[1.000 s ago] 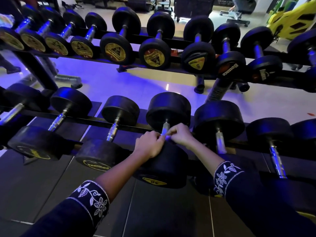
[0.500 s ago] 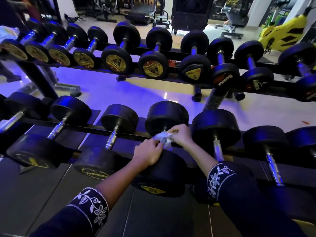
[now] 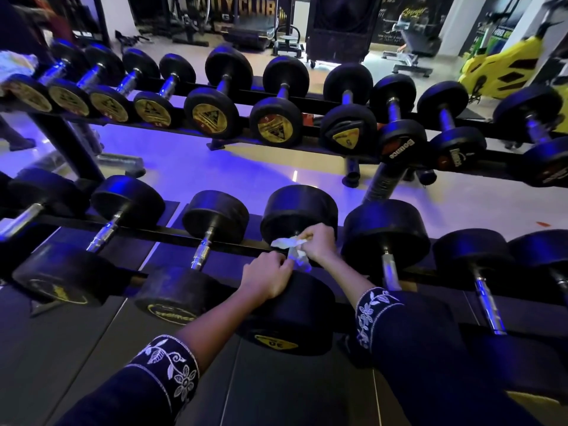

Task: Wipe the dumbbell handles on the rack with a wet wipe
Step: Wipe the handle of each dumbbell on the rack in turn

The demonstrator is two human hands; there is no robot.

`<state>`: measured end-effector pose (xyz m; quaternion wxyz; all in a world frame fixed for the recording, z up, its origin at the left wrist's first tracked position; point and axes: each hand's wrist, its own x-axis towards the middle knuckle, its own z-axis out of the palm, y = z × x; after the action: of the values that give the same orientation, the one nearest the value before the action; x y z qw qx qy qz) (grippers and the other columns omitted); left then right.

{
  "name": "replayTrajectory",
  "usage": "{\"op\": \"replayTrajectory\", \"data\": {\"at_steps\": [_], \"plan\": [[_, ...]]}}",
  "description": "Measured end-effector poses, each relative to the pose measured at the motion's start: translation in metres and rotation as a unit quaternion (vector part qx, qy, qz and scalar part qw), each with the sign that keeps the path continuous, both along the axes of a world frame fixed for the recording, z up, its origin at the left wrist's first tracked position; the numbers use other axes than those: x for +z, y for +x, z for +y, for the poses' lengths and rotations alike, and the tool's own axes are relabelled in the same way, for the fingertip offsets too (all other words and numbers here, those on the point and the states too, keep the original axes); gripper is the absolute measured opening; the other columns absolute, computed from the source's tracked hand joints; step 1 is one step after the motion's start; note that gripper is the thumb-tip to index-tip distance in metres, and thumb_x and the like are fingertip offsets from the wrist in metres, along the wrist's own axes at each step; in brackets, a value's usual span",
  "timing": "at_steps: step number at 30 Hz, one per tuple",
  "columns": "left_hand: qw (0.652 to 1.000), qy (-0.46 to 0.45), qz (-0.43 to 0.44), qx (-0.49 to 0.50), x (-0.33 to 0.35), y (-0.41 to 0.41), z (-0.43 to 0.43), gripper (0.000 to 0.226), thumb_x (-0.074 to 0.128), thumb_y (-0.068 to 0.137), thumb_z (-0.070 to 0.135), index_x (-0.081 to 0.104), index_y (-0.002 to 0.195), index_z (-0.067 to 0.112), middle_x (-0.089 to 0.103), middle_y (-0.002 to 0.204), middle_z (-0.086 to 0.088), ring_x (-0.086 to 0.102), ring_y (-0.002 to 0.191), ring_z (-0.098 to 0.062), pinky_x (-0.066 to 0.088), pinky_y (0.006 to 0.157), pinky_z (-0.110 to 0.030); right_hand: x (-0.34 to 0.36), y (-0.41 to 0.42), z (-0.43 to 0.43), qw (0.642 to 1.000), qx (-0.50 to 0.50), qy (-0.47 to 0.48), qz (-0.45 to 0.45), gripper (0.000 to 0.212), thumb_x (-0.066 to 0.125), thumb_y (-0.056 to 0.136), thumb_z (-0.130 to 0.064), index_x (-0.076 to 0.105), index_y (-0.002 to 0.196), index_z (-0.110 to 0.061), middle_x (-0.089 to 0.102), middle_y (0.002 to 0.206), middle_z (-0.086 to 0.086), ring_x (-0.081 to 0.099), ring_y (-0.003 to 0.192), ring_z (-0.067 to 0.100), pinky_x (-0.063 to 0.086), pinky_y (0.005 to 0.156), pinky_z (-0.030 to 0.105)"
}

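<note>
Two dark sleeves [image 3: 166, 368] with white floral cuffs reach in from the bottom edge. Just past them is the near head of the dumbbell [image 3: 295, 318], marked 30 on a yellow label, on the lower rack [image 3: 172, 233].

The left hand [image 3: 267, 279] rests on top of that head. Its fingers are curled tight and the fingertips pinch the lower end of the wipe [image 3: 289, 243]. I cannot tell whether they also reach the handle.

The wipe is white and crumpled. It sits over the handle, between the two hands, and hides most of it.

Just beyond, the right hand [image 3: 318, 244] grips the wipe's upper end with bent fingers and thumb, right against the dumbbell's far head.

Neighbouring dumbbells show bare chrome handles [image 3: 201, 252] on either side. Farther back, past the blue-lit floor [image 3: 215, 173], an upper rack [image 3: 307, 106] carries a row of smaller dumbbells. A yellow machine [image 3: 504, 69] stands far right.
</note>
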<state>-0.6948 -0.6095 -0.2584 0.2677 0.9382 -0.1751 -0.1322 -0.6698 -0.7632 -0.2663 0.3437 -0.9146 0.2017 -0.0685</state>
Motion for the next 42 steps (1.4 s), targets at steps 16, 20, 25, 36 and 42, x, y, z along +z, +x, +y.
{"op": "replayTrajectory", "data": {"at_steps": [16,20,25,36,42], "plan": [[1.000,-0.010,0.007,0.002,0.003,-0.002,0.001,0.034,0.037,0.094,0.038,0.053,0.071,0.019,0.065,0.100,-0.011,0.058,0.098,-0.036,0.042,0.082,-0.042,-0.014,-0.013,0.004,0.994,-0.039,0.101,0.033,0.019,0.070,0.069,0.000,0.077,0.085,-0.009,0.064,0.072,-0.003,0.056,0.071,0.007,0.037,0.047,0.000],[1.000,-0.011,0.007,0.001,0.003,-0.002,0.001,0.034,0.037,0.095,0.038,0.054,0.072,0.020,0.062,0.094,-0.008,0.058,0.097,-0.035,0.039,0.079,-0.041,-0.024,-0.020,0.003,0.987,-0.036,0.146,0.051,0.008,0.071,0.076,-0.009,0.075,0.080,-0.014,0.062,0.059,-0.004,0.054,0.055,0.006,0.035,0.039,0.006],[1.000,-0.013,0.007,0.005,0.002,-0.001,0.001,0.036,0.037,0.096,0.037,0.054,0.069,0.018,0.056,0.085,-0.004,0.056,0.092,-0.032,0.038,0.078,-0.039,-0.022,-0.026,0.005,0.923,-0.038,0.375,0.075,0.028,0.070,0.082,-0.018,0.060,0.057,-0.013,0.049,0.039,-0.002,0.039,0.039,0.010,0.025,0.043,0.019],[1.000,-0.019,-0.001,0.000,0.001,0.000,0.002,0.034,0.040,0.094,0.035,0.060,0.074,0.015,0.057,0.081,-0.004,0.050,0.081,-0.028,0.036,0.072,-0.037,-0.020,-0.011,-0.005,0.991,-0.067,0.098,0.065,0.017,0.057,0.065,0.000,0.072,0.062,-0.006,0.072,0.070,0.011,0.070,0.068,0.022,0.060,0.062,0.043],[1.000,-0.016,-0.006,-0.011,0.001,0.000,0.003,0.035,0.038,0.094,0.035,0.051,0.067,0.018,0.058,0.085,-0.006,0.055,0.092,-0.034,0.038,0.074,-0.039,-0.004,-0.029,-0.028,0.988,-0.005,-0.077,0.132,0.022,0.056,0.072,-0.004,0.070,0.085,-0.017,0.068,0.093,0.010,0.065,0.088,0.029,0.054,0.076,0.030]]}}
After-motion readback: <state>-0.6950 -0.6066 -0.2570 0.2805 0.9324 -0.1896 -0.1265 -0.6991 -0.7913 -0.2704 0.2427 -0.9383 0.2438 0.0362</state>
